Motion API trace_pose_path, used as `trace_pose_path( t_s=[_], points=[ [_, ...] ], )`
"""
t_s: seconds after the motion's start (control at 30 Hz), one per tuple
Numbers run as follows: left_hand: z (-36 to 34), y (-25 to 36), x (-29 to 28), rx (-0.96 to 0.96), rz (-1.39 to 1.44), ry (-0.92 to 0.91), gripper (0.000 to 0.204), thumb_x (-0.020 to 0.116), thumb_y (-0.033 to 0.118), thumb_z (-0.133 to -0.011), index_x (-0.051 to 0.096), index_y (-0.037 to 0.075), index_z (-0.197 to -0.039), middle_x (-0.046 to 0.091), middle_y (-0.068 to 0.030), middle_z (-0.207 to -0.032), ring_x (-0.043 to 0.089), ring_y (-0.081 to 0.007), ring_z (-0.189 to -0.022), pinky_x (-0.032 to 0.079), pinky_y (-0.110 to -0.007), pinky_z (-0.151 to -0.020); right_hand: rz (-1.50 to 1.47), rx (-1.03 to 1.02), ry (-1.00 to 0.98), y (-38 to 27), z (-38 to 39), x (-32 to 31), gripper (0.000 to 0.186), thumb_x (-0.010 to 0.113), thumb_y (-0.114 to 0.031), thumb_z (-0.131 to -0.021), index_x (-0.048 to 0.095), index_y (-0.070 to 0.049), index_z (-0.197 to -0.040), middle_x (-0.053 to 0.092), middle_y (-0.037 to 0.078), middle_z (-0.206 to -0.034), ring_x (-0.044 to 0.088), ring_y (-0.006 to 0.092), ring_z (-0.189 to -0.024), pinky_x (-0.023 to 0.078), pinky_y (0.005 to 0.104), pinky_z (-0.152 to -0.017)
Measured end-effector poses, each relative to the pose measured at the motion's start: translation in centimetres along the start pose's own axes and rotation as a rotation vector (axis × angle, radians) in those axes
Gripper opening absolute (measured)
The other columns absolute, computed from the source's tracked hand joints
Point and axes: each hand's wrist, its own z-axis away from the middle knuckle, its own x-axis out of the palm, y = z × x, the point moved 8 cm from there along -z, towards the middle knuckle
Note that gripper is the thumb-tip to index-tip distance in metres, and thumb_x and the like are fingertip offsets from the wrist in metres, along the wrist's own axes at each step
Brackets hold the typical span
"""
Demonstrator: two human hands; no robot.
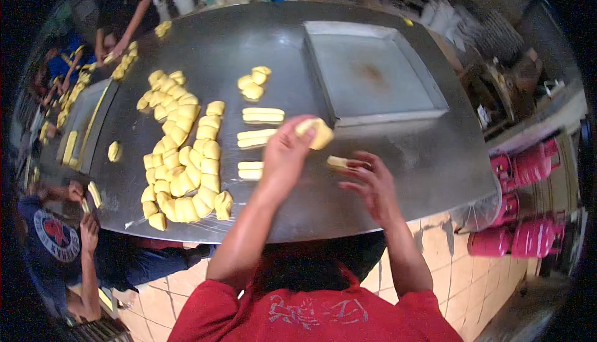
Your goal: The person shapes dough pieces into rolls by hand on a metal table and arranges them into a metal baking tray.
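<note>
My left hand (287,149) pinches a flattened yellow dough piece (321,135) above the steel table (407,168). To its right, my right hand (371,186) is somewhat blurred, its fingers spread. Those fingertips reach a short dough piece (337,162), partly hidden behind them; whether they touch it I cannot tell. Left of my left hand lie rolled dough strips in pairs: a far pair (263,115), a middle pair (255,138) and a near pair (250,170), whose right end is by my wrist. Beyond them sits a small cluster of dough pieces (254,84).
A long winding heap of dough pieces (180,155) covers the left part of the table. A large shallow metal tray (392,121) stands at the far right, another tray (107,102) at the left. Co-workers handle dough along the left side. Pink gas cylinders (532,236) stand at right.
</note>
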Motion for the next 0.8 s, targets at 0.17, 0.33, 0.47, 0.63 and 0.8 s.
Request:
trace_pose_path(
  t_s=[0.17,0.33,0.47,0.63,0.8],
  points=[
    [2.9,-2.6,7.5,0.209,0.312,-0.253,0.043,0.063,0.017,-0.093,0.049,-0.004,-0.128,0.060,-0.0100,-0.118,0.057,-0.0136,-0.108,0.046,-0.027,-0.091,-0.012,-0.344,0.021,-2.5,0.9,1.7,0.035,0.063,-0.001,-0.085,0.051,0.000,-0.117,0.062,0.011,-0.111,0.061,0.0207,-0.104,0.054,0.0341,-0.085],
    [2.7,-4.0,9.6,0.072,0.222,-0.366,0.044,0.066,0.019,-0.092,0.052,-0.005,-0.127,0.061,-0.0087,-0.117,0.057,-0.0119,-0.103,0.047,-0.025,-0.088,0.206,-0.409,-0.027,-3.8,3.4,-1.4,0.047,0.064,0.001,-0.084,0.049,-0.002,-0.128,0.062,0.009,-0.111,0.061,0.0185,-0.101,0.050,0.0319,-0.091],
    [3.4,-5.6,11.3,0.022,0.286,-0.441,0.042,0.060,0.025,-0.096,0.054,-0.004,-0.126,0.060,-0.0062,-0.116,0.055,-0.0107,-0.103,0.044,-0.026,-0.092,-0.212,-0.254,0.081,-4.0,4.7,-3.1,0.044,0.064,-0.005,-0.089,0.051,-0.002,-0.131,0.062,0.009,-0.115,0.061,0.0193,-0.104,0.051,0.0328,-0.091],
    [3.9,-7.0,11.8,-0.109,0.562,-0.356,0.052,0.054,0.033,-0.098,0.047,-0.005,-0.134,0.048,-0.0117,-0.135,0.043,-0.0141,-0.126,0.034,-0.031,-0.106,-0.002,-0.209,0.009,-3.5,5.0,-3.7,0.037,0.059,-0.012,-0.094,0.053,0.002,-0.128,0.062,0.013,-0.116,0.062,0.0213,-0.102,0.055,0.0381,-0.090],
    [4.2,-6.1,12.3,-0.116,0.253,-0.534,0.052,0.053,0.033,-0.099,0.046,-0.003,-0.135,0.054,-0.0104,-0.129,0.052,-0.0161,-0.119,0.042,-0.029,-0.099,0.033,-0.367,0.008,-3.7,5.0,-4.0,0.028,0.065,-0.007,-0.090,0.062,0.002,-0.116,0.065,0.010,-0.110,0.063,0.0155,-0.097,0.055,0.0277,-0.081]
  ],
)
